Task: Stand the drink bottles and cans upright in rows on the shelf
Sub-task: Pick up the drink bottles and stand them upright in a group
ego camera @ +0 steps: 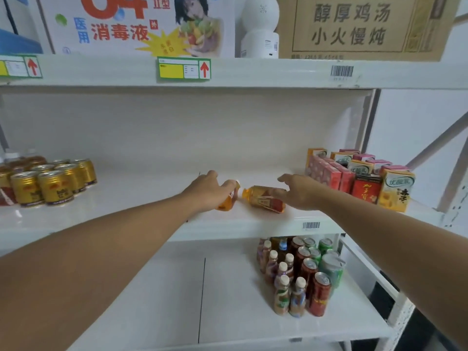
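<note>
Two small orange drink bottles lie on their sides in the middle of the white middle shelf, caps pointing toward each other. My left hand is closed over the left bottle, covering most of it. My right hand rests on the base end of the right bottle, fingers curled over its red and gold label; whether it grips the bottle is unclear.
Gold cans stand in rows at the shelf's left end. Drink cartons stand at its right end. On the lower shelf, upright bottles and cans are grouped at the right. Boxes sit on the top shelf.
</note>
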